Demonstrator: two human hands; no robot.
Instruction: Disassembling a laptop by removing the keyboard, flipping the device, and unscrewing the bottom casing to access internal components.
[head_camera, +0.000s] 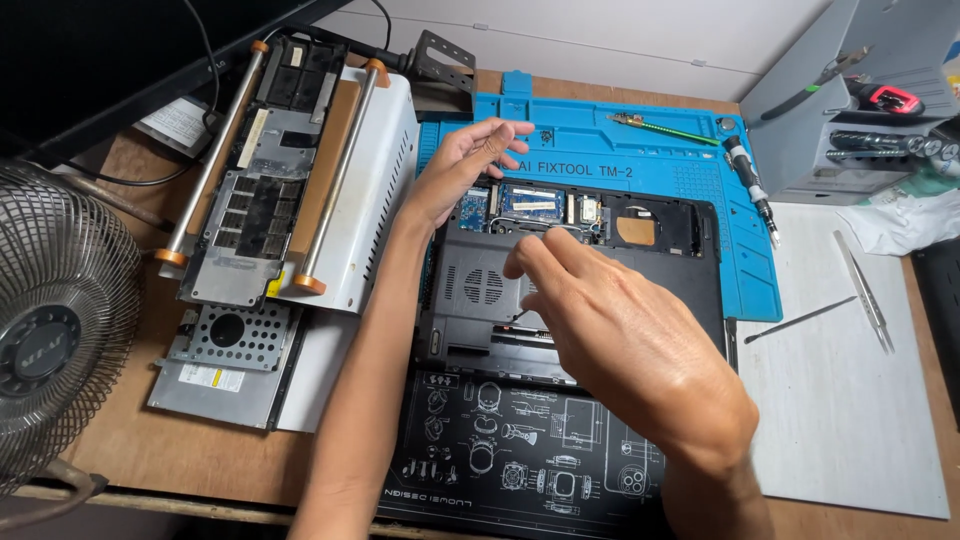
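An upturned black laptop lies on the counter straight ahead of the person, its long axis running left to right across the view, its far edge on a blue repair mat and its near edge over a black mat with white drawings. Along the far side its cover is off, and green circuit boards show in an open bay. Both hands are over it, one at each edge. The left hand reaches in from the near left and hovers at the far left corner, palm turned down and fingers loosely spread, gripping nothing; whether the heel of the palm touches the case I cannot tell. The right hand comes from the near right and covers the middle of the near edge, fingers drawn together and pointing left and down toward the vent grille; a thin dark tip shows just under the fingertips, but whether they pinch anything I cannot tell. The right hand is the nearer to the laptop's closed cover, the left to the open bay. A screwdriver and tweezers lie well off to the right, and a fan stands at the left edge.
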